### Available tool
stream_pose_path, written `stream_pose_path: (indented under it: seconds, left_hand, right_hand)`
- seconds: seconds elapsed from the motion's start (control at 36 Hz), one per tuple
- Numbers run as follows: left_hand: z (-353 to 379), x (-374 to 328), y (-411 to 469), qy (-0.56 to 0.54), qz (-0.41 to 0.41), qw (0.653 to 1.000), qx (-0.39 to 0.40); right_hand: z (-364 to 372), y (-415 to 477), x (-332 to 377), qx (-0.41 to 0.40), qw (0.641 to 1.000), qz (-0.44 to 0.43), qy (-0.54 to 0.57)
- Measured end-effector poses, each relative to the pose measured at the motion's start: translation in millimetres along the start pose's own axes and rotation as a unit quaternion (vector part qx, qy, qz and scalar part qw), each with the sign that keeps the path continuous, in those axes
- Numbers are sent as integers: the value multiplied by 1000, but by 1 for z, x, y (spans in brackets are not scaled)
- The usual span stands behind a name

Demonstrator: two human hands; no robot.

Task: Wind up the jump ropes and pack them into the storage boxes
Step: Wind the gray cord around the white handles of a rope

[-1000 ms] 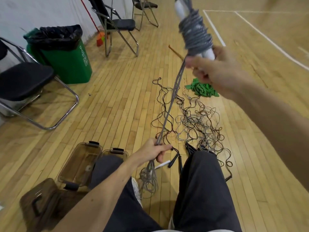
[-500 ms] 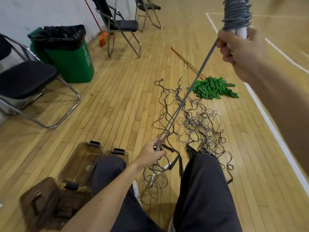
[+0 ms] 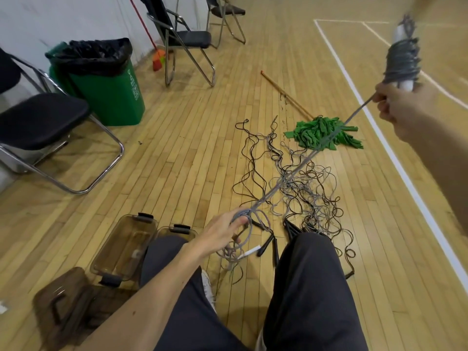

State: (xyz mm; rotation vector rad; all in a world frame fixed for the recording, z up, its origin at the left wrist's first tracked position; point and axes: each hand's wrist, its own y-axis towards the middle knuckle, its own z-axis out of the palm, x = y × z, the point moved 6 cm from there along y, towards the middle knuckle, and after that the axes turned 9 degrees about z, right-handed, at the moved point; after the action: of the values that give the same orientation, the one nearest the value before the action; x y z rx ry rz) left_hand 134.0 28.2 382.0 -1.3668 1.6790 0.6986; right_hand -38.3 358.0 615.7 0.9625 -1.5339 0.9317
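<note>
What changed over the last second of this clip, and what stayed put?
The right hand, gripping the white handle wound with grey jump rope, swung from centre view out to the right, pulling the rope diagonally over the tangled ropes. The slack below the left hand shrank to a few loops. Unchanged: left hand holds the rope by the knee; storage boxes and green mop stay put.

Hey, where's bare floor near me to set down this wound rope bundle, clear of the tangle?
Bare wood lies between the green plastic bin and the tangled black and grey ropes, also right of the tangle up to the white court line. Crowded: before your knees, and by the green mop head.
</note>
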Motion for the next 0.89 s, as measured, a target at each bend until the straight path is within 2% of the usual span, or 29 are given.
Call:
stream_pose_path:
  seconds: [0.06, 0.14, 0.25, 0.31, 0.42, 0.53, 0.58, 0.78, 0.89]
  left_hand:
    - [3, -3, -2, -23, -8, 1000, 17]
    - [7, 14, -6, -85, -73, 993, 20]
    - [-6, 79, -22, -58, -214, 974, -38]
    - [-11, 101, -23, 13, -252, 967, -41]
    - [-5, 72, 8, 157, -209, 965, 10]
    - [-2, 21, 37, 229, -161, 960, 21]
    - [4, -3, 47, 213, -118, 970, 20]
    - [36, -60, 62, 31, -1, 999, 14]
    - [41, -73, 71, 17, 18, 1000, -11]
  right_hand:
    - [-9, 9, -11, -15, 1000, 20, -5]
    - [-25, 19, -22, -45, 999, 30, -8]
    - [-62, 39, -28, -98, 995, 25, 12]
    - [-73, 44, -31, -92, 995, 37, 7]
    - [-46, 15, -27, -24, 999, 28, -21]
    - [-10, -14, -24, 67, 997, -2, -41]
    - [3, -29, -18, 110, 993, -10, -41]
    - [29, -79, 18, 228, 970, -74, -27]
    - [30, -101, 40, 271, 959, -79, 28]
